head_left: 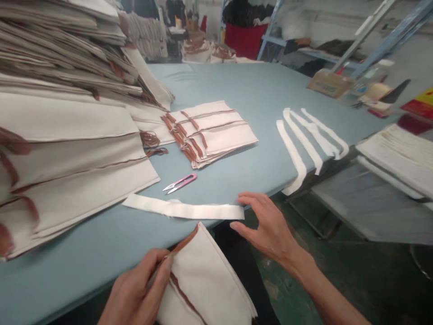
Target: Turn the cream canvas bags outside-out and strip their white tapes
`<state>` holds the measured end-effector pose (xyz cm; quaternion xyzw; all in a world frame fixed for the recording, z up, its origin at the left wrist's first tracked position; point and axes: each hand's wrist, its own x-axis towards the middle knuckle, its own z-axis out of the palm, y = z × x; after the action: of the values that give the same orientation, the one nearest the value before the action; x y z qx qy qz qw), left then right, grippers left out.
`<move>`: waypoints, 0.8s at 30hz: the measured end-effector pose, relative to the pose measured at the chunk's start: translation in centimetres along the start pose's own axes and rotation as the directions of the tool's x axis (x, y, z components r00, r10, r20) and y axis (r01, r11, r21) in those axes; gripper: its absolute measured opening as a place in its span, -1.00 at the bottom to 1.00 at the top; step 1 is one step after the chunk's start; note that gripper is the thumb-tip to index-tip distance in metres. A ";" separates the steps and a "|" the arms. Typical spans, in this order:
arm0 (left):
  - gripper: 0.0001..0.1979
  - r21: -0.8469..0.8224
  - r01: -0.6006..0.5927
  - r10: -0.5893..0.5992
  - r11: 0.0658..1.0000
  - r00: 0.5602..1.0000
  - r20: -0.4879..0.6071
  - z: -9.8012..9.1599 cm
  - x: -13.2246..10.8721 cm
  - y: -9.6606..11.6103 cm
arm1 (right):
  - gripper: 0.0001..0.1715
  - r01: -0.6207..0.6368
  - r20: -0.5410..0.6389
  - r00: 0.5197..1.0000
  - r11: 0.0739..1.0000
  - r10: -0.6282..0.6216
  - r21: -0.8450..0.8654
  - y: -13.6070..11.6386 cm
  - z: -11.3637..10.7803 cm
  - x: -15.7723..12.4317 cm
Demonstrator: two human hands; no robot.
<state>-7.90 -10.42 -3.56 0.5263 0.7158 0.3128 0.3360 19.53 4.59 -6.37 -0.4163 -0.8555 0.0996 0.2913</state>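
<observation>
My left hand [142, 284] pinches the brown-trimmed edge of a cream fabric piece [206, 275], which hangs over the front of the table toward my lap. Thumb and fingers close on its upper left side. At the right end of a white fabric strip [189, 210], my right hand [259, 221] is open, thumb and fingers apart around the strip's tip; whether it touches I cannot tell. Just beyond the strip lie pink-handled thread snips [181, 183], blades pointing left. Farther back rests a small stack of cream pieces with brown trim [216, 131].
Tall piles of cream fabric pieces [74, 117] fill the left of the blue-grey table [237, 81]. Several white strips [301, 144] lie over its right edge. A cardboard box [329, 83] and a clear bottle [372, 76] stand at the back right. White cloth [399, 153] sits on a lower surface.
</observation>
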 end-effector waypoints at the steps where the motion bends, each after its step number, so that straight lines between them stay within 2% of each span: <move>1: -0.69 -0.004 0.027 -0.027 1.000 1.000 0.009 -0.1 0.2 0.2 | -0.59 0.002 -0.005 1.000 0.999 -0.002 0.040 -0.3 0.1 0.3; 5: -0.65 0.000 0.069 -0.069 0.998 0.997 0.020 -0.2 0.9 0.5 | -0.76 0.016 -0.008 1.000 0.987 -0.015 0.162 -2.3 0.4 2.1; 10: -0.63 -0.041 0.001 0.000 0.999 1.000 0.028 -0.8 1.6 -0.2 | -0.86 0.074 0.047 0.995 0.972 -0.087 0.222 -5.3 1.5 5.2; 13: -0.67 -0.055 -0.020 0.022 0.998 0.999 0.033 -1.3 1.8 -0.9 | -0.90 0.079 0.119 0.987 0.976 -0.104 0.201 -6.5 2.6 6.9; 18: -0.61 -0.136 0.016 -0.007 0.991 0.998 0.069 -1.8 2.4 -1.8 | -0.94 -0.049 0.328 0.945 0.984 -0.009 0.169 -7.2 4.0 9.8; 22: -0.60 -0.228 0.065 -0.033 0.971 0.989 0.143 -1.7 2.9 -1.8 | -0.95 -0.023 0.374 0.926 0.983 -0.047 0.182 -8.1 4.5 11.6; 24: -0.61 -0.251 0.078 -0.043 0.965 0.989 0.143 -1.6 3.0 -1.8 | -0.94 0.008 0.373 0.924 0.981 -0.080 0.192 -8.9 4.8 12.2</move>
<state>-10.82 -8.18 -4.57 0.4765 0.6605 0.3556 0.4585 5.01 8.74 -1.53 -0.3406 -0.8917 0.2513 0.1602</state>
